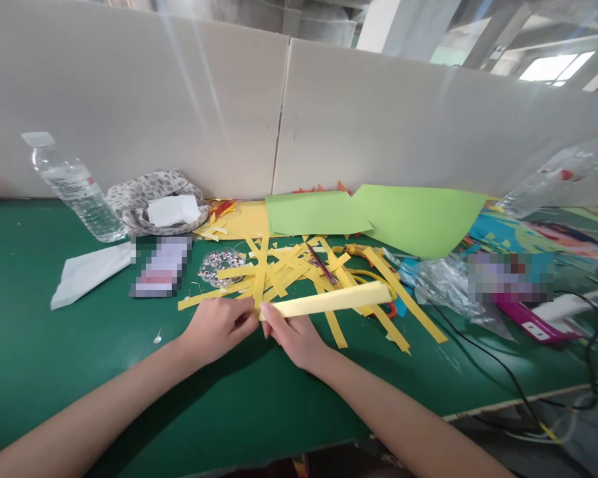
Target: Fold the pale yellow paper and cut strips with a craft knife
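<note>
Head view: two bare forearms enter from the lower corners and converge, wrists bent inward. The left hand (222, 326) is curled, knuckles up, its fingers drawn together at the near end of a long, flat, pale-yellow paper strip (331, 301); whether they grip it cannot be told. The right hand (296, 340) clamps that end, thumb on top. Beneath the fingers lies a glossy green tabletop (27, 358); beyond them, a pale partition (179, 106) stands before a bare, pillared interior. Loose yellow paper strips (403, 292) spread just past the fingertips, with a large light-green paper sheet (423, 219) farther off. The held strip lies to the right of the fingers, its long axis running sideways, free end pointing right and slightly away.
</note>
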`<action>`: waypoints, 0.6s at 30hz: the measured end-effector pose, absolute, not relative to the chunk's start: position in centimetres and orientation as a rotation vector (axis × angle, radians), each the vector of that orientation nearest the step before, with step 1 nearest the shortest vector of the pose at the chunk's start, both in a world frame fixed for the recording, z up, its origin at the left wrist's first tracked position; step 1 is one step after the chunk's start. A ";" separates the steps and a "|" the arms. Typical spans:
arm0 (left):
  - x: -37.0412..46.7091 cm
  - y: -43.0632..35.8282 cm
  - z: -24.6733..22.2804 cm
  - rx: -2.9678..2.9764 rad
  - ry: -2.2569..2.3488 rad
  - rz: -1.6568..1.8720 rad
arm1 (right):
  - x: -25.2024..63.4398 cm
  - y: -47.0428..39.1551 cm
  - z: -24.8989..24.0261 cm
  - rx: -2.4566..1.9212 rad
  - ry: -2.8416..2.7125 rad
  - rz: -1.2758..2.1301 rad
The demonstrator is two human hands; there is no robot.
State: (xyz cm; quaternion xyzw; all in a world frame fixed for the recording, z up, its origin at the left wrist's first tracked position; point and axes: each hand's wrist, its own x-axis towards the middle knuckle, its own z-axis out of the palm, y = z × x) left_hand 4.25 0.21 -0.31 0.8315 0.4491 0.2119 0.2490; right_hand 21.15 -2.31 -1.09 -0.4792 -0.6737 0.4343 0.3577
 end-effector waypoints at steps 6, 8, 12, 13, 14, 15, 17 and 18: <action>4.4 0.2 -0.5 2.087 1.182 0.741 | 21.0 -2.4 -1.2 -1.206 -1.750 1.036; 4.4 0.3 -0.5 1.950 1.151 0.801 | 20.8 -2.5 -1.0 -1.143 -1.624 1.100; 4.8 0.1 -0.3 1.708 1.004 0.806 | 20.2 -2.9 -0.7 -1.029 -1.484 1.217; 5.0 -0.1 -0.2 1.673 0.970 0.790 | 20.0 -2.9 -0.7 -1.024 -1.486 1.238; 5.1 -0.2 -0.2 1.646 0.942 0.776 | 20.0 -2.9 -0.8 -1.025 -1.490 1.255; 5.2 -0.2 -0.1 1.624 0.922 0.767 | 20.0 -2.8 -1.0 -1.028 -1.494 1.270; 5.3 -0.3 0.0 1.589 0.895 0.758 | 20.1 -2.4 -1.4 -1.034 -1.503 1.289; 5.3 -0.3 0.1 1.575 0.888 0.758 | 20.2 -2.2 -1.5 -1.033 -1.507 1.293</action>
